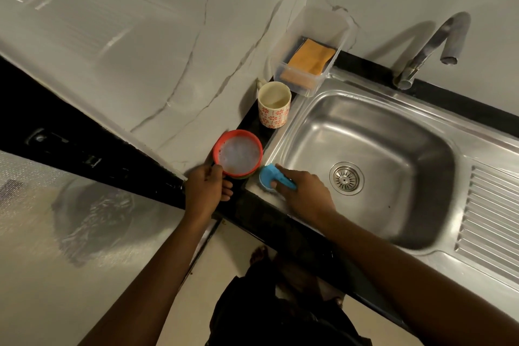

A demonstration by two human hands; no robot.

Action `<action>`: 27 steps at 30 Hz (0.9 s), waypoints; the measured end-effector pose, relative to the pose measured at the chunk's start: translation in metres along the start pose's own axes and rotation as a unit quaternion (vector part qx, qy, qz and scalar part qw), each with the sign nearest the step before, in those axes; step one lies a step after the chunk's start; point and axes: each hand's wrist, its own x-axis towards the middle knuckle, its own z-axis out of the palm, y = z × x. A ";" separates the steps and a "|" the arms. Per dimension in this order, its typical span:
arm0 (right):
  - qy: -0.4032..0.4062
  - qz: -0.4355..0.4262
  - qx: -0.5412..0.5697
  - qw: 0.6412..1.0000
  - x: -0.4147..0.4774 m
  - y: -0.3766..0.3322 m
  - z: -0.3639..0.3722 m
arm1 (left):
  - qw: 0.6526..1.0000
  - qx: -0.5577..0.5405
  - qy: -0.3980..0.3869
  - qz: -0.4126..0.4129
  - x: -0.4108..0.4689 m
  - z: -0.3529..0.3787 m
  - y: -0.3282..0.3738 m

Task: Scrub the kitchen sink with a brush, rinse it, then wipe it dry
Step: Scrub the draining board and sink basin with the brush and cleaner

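Brush [273, 178] sits on the near-left rim of the sink [393, 132], my right hand [306, 194] clamped round its blue handle, ready to scrub; my left hand [206, 187] pinches the red bowl [215, 149] of soapy water just left, steadying it for dipping, I reckon

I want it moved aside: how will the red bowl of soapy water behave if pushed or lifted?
The red bowl looks nearly full of cloudy liquid, so it probably slops over if jerked. Wide and low, it seems unlikely to tip. The left hand grips its rim, which may be soapy and slippery.
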 end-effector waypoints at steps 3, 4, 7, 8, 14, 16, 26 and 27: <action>0.024 0.006 -0.028 0.999 0.027 -0.004 -0.009 | 1.000 -0.004 -0.002 -0.010 0.000 -0.001 0.001; 0.037 0.024 -0.017 0.999 0.034 -0.005 -0.013 | 1.000 -0.008 -0.006 -0.012 -0.001 -0.001 0.002; 0.041 0.050 0.010 0.998 0.029 -0.005 -0.009 | 1.000 -0.012 -0.007 -0.011 -0.005 -0.001 0.000; 0.018 0.046 0.005 0.999 0.021 -0.006 -0.007 | 1.000 -0.011 -0.003 -0.011 -0.007 0.000 -0.001; -0.090 0.052 -0.028 0.994 -0.027 0.050 -0.043 | 0.997 -0.038 -0.009 -0.059 -0.028 0.008 -0.009; -0.105 0.083 -0.033 0.990 -0.043 0.081 -0.063 | 0.997 -0.044 -0.016 -0.067 -0.036 0.009 -0.010; -0.055 0.058 0.001 0.997 -0.009 0.009 -0.015 | 0.997 -0.008 -0.062 -0.035 -0.059 0.040 0.007; -0.056 0.055 -0.002 0.997 -0.010 0.008 -0.014 | 0.997 -0.003 -0.067 -0.027 -0.059 0.042 0.009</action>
